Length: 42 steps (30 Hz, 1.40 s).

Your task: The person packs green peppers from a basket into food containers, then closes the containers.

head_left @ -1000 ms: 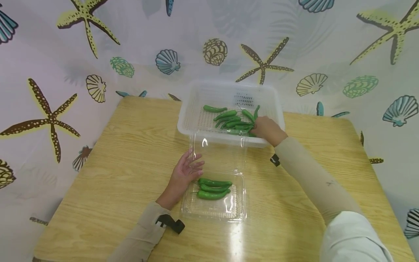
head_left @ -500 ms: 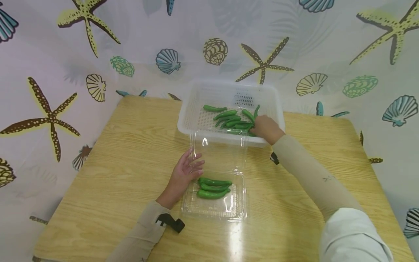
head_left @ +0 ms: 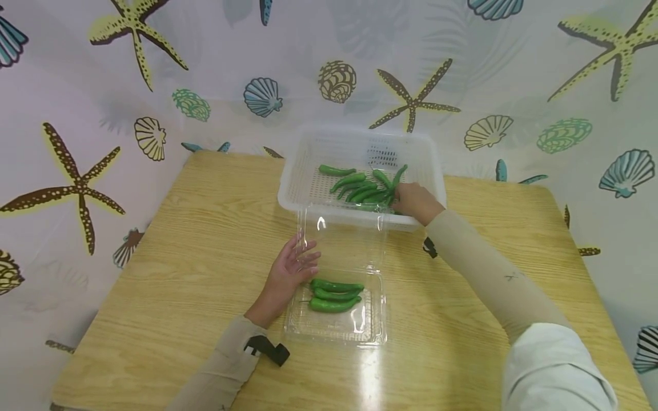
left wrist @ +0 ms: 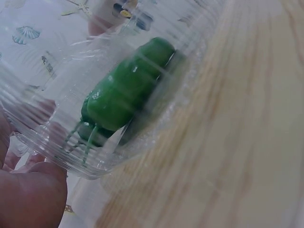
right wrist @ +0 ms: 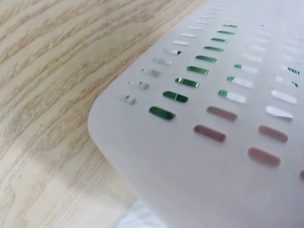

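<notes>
My left hand (head_left: 289, 268) lies beside a clear plastic clamshell box (head_left: 377, 319), its fingers extended near the hinge and raised lid. Three green chili peppers (head_left: 335, 297) lie side by side in the box's base. In the left wrist view, the peppers (left wrist: 126, 85) show through the clear wall, with part of my hand (left wrist: 33, 194) at its edge. Over in a white perforated basket (head_left: 288, 191), my right hand (head_left: 418, 202) reaches down among several loose green chili peppers (head_left: 362, 188), touching them. Its fingertips are hidden, so a grip is not visible.
A wooden table (head_left: 195, 228) bears both containers, with the basket at its back edge behind the box. A patterned curtain (head_left: 308, 51) hangs behind the table. In the right wrist view, the basket's slotted wall (right wrist: 156, 142) fills much of the picture.
Several peppers in the basket have shifted slightly left, and more of the upright one shows beside my right hand. My left hand and the box look unmoved.
</notes>
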Each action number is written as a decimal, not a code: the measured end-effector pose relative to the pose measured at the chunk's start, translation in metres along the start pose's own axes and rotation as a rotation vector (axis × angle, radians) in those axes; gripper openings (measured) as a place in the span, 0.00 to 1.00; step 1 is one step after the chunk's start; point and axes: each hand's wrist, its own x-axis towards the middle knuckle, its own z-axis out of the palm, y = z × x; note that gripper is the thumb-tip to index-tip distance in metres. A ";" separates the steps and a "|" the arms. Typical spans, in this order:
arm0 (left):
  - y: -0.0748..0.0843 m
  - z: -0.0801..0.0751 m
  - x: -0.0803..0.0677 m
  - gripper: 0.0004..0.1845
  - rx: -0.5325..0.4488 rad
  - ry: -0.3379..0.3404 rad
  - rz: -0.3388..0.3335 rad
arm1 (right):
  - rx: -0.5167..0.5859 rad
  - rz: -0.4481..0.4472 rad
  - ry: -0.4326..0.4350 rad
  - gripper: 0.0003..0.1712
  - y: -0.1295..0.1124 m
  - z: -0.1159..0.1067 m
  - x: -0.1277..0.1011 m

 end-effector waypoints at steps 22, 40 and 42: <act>0.004 0.003 0.002 0.42 0.021 0.004 -0.001 | 0.061 0.046 0.034 0.18 -0.001 -0.007 -0.004; 0.001 0.001 0.000 0.42 0.005 -0.011 0.010 | 0.123 0.047 0.153 0.26 -0.006 -0.017 -0.012; 0.002 0.001 0.000 0.42 0.002 -0.009 0.008 | 0.141 0.036 0.163 0.27 -0.006 -0.019 -0.014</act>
